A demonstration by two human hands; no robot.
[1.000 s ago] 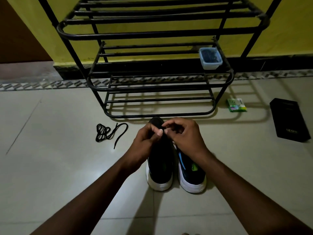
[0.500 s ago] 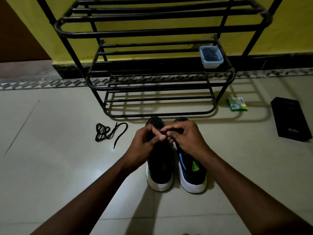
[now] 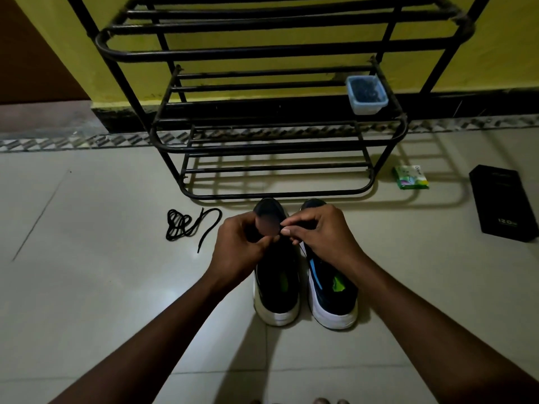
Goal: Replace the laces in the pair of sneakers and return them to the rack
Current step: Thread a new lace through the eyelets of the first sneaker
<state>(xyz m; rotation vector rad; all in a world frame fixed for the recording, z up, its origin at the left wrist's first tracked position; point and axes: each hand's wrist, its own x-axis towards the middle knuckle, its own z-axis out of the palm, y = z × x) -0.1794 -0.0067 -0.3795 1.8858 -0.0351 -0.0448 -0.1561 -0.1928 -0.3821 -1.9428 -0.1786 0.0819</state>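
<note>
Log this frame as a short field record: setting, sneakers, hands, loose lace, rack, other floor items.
setting: tiled floor by a yellow wall
sneakers: pair on floor before rack, toes toward it
hands: left hand and right hand pinching together over left sneaker
loose lace: black lace, left of sneakers
rack: black metal rack, holds plastic container
other: green packet, black box

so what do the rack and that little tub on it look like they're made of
Rack: likely metal tubing with a dark painted finish, judging by its thin round bars and dull sheen. Tub: probably translucent plastic, since dark contents show through its pale bluish walls.

Loose lace (image 3: 186, 225) left of sneakers (image 3: 303, 287); rack (image 3: 277, 196) blocks ahead
</note>
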